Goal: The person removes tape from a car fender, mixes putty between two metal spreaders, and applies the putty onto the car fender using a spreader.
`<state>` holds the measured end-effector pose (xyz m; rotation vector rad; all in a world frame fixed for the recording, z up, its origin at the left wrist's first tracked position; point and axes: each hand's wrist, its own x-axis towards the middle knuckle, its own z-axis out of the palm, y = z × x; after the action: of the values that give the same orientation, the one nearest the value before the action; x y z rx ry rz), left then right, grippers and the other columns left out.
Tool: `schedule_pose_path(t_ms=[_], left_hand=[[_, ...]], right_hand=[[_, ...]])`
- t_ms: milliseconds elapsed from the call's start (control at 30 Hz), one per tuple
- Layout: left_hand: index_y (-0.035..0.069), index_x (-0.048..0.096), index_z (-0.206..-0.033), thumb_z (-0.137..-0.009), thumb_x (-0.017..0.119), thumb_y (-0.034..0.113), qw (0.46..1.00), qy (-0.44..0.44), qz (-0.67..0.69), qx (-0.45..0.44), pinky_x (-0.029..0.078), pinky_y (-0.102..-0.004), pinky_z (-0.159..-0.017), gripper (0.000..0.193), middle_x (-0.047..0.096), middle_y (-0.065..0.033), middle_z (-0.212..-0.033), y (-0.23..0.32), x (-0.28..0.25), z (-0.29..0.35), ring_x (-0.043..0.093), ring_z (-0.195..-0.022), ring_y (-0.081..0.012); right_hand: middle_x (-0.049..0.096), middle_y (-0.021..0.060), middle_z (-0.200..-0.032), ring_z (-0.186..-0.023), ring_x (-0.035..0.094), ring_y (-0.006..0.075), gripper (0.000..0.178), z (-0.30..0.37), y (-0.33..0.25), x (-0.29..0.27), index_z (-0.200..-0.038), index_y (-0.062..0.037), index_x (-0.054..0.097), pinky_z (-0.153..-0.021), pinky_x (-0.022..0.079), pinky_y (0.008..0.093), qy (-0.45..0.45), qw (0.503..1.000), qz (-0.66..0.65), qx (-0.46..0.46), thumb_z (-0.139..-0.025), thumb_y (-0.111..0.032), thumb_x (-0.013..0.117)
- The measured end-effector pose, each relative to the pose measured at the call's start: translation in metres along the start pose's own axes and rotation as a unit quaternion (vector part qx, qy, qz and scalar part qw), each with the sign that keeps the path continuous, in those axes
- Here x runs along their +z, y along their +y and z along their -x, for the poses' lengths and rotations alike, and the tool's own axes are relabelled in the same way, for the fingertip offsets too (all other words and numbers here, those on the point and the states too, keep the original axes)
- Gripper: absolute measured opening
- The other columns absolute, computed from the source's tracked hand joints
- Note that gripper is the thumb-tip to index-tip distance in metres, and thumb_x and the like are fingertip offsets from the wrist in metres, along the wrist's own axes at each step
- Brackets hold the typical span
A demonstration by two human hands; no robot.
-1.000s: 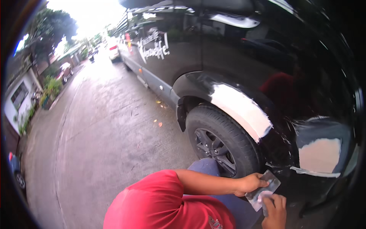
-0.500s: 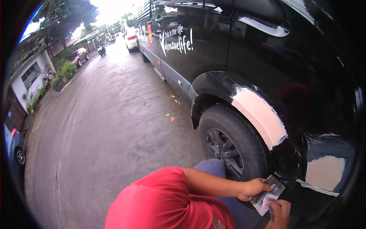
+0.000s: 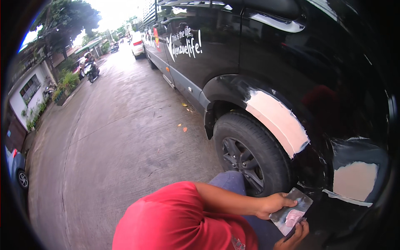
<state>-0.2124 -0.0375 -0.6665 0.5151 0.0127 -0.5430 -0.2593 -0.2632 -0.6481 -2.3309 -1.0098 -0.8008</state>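
Observation:
My left hand (image 3: 274, 205) grips a thin, flat rectangular mixing plate (image 3: 303, 197), thumb on top and the other fingers underneath. On the plate's near half lies a swirled dab of pink body filler (image 3: 294, 216). My right hand (image 3: 298, 236) is closed at the plate's near edge, around a dark, flat spreader (image 3: 290, 233) that is mostly hidden by the fingers. Beside my hands stands a black van (image 3: 266, 54). Its wheel arch carries a smooth pale pink filler patch (image 3: 278, 121), and a second filler patch (image 3: 355, 180) sits lower on the right, bordered by grey.
The van's wheel (image 3: 250, 156) is just beyond my left arm. Wet concrete road (image 3: 137, 137) stretches off to the left. A rider on a motorcycle (image 3: 91, 68) is on the road, a white car (image 3: 137, 43) stands ahead of the van, and a blue-grey car (image 3: 16, 168) is at far left.
The right hand with the spreader has shifted slightly left and down, uncovering more of the filler on the plate. The motorcycle has come nearer. The whole view has shifted a little.

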Motion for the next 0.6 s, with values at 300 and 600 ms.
schedule_pose_path(t_ms=[300, 600], left_hand=[[0.003, 0.066, -0.139, -0.109, 0.070, 0.018, 0.974, 0.133, -0.178, -0.034, 0.066, -0.0437, -0.093, 0.034, 0.078, -0.0127, -0.121, 0.051, 0.023, 0.011, 0.079, -0.107, -0.0250], [0.004, 0.067, -0.137, -0.113, 0.063, 0.021, 0.990, 0.088, -0.099, -0.049, 0.064, -0.0449, -0.097, 0.029, 0.077, -0.0122, -0.123, 0.013, 0.006, -0.017, 0.077, -0.109, -0.0252]], right_hand=[[0.060, 0.0170, -0.138, -0.129, 0.059, 0.0469, 0.064, -0.050, 0.030, -0.067, -0.135, -0.0085, 0.067, -0.109, 0.051, 0.0559, -0.090, 0.994, -0.021, 0.065, -0.074, 0.009, 0.070], [0.061, 0.0097, -0.132, -0.129, 0.058, 0.0334, 0.038, -0.065, 0.011, -0.075, -0.134, -0.0136, 0.070, -0.111, 0.052, 0.0468, -0.273, 0.959, -0.067, 0.033, -0.096, -0.013, 0.062]])
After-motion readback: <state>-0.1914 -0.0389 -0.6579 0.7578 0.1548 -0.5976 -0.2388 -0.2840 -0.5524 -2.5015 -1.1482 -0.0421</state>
